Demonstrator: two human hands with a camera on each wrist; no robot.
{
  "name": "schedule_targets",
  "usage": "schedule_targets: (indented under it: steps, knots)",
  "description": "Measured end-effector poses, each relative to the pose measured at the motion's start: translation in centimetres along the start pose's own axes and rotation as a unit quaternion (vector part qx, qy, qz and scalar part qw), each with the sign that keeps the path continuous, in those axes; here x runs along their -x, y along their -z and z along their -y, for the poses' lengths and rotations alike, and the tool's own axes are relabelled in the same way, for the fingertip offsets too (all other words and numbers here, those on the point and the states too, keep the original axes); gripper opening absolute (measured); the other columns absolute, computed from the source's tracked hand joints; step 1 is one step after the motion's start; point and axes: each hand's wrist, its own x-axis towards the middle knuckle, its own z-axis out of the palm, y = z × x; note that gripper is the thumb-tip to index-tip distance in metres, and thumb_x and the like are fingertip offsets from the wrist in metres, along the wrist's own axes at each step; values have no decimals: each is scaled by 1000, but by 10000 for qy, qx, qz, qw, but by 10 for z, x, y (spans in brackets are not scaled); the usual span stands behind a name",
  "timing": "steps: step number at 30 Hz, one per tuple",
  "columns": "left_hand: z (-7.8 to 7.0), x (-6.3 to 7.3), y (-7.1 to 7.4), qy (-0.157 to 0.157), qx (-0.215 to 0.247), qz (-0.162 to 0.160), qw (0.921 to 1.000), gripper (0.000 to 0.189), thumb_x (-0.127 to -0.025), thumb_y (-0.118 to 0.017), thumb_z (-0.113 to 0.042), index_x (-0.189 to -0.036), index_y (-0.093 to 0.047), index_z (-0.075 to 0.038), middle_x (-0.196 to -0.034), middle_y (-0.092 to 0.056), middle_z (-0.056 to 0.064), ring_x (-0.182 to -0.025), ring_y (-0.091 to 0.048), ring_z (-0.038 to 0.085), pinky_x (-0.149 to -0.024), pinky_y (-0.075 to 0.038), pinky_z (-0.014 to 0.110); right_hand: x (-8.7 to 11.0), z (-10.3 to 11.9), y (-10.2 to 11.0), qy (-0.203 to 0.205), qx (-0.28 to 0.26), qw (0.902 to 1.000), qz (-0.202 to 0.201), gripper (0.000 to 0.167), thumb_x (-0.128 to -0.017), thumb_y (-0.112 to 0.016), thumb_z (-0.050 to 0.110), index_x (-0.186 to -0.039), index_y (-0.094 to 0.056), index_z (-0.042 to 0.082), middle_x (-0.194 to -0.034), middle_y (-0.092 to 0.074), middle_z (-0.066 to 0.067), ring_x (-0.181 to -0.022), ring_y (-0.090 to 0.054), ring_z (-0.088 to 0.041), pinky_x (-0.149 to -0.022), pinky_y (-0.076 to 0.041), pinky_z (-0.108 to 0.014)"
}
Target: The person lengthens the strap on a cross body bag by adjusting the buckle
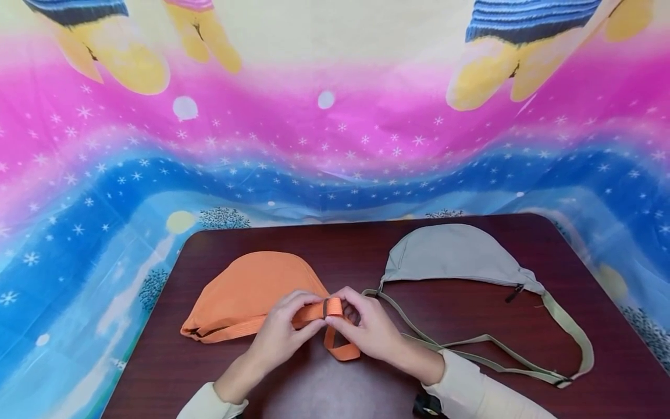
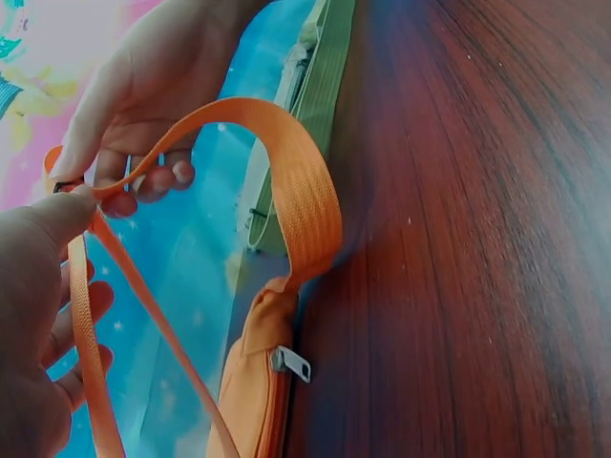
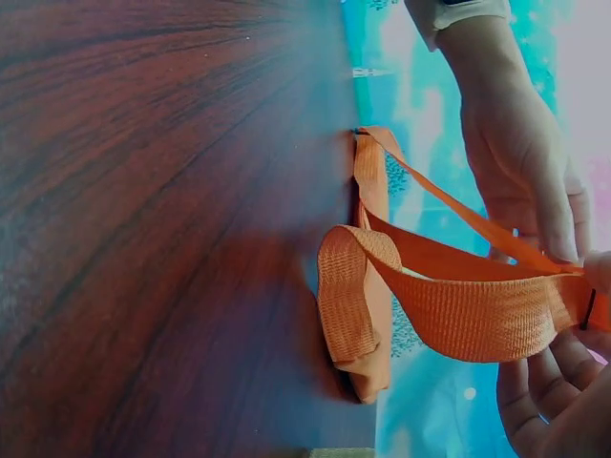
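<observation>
An orange waist bag [image 1: 256, 285] lies on the left half of the table. Its orange strap [image 2: 307, 210] is raised between both hands above the bag's right end. My left hand [image 1: 280, 331] pinches the strap just left of a dark slider [image 1: 325, 307], thumb against fingers. On the slider's other side, my right hand [image 1: 374, 326] pinches the folded strap end between thumb and fingers. A loop of strap hangs below the right hand. In the right wrist view the slider [image 3: 588, 310] sits between the two hands, and a metal zipper pull [image 2: 292, 364] shows in the left wrist view.
A grey-green waist bag [image 1: 450, 256] lies at the right of the dark wooden table [image 1: 345, 244], its green strap [image 1: 578, 337] looped toward the front and partly behind my right wrist. A printed cloth [image 1: 335, 139] hangs behind the table.
</observation>
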Motion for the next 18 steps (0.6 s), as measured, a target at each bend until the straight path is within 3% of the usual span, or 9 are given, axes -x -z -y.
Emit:
schedule_targets:
  steps: [7, 14, 18]
  knots:
    - [11, 9, 6, 99, -319, -174, 9993, 41, -81, -88, -18, -117, -69, -21, -111, -65, -14, -99, -59, 9, -82, -52, 34, -1, -1, 2, 128, -51, 9999, -63, 22, -94, -75, 17, -113, -65, 18, -84, -63, 8, -67, -56, -6, -60, -51, -25]
    - [12, 9, 7, -251, -305, -383, 9985, 39, -80, -88, -13, -115, -71, -19, -108, -66, -12, -97, -61, 10, -82, -51, 36, -2, 1, -2, -73, -168, 9998, 76, 24, -94, -76, 20, -113, -63, 17, -87, -64, 6, -69, -57, -7, -62, -51, -25]
    - [9, 7, 6, -298, -214, -355, 9987, 37, -82, -87, -15, -115, -71, -19, -109, -66, -12, -98, -61, 10, -81, -51, 33, -3, -1, -8, -213, -200, 9994, 171, 23, -94, -77, 25, -111, -63, 18, -80, -61, 8, -65, -55, -6, -57, -49, -23]
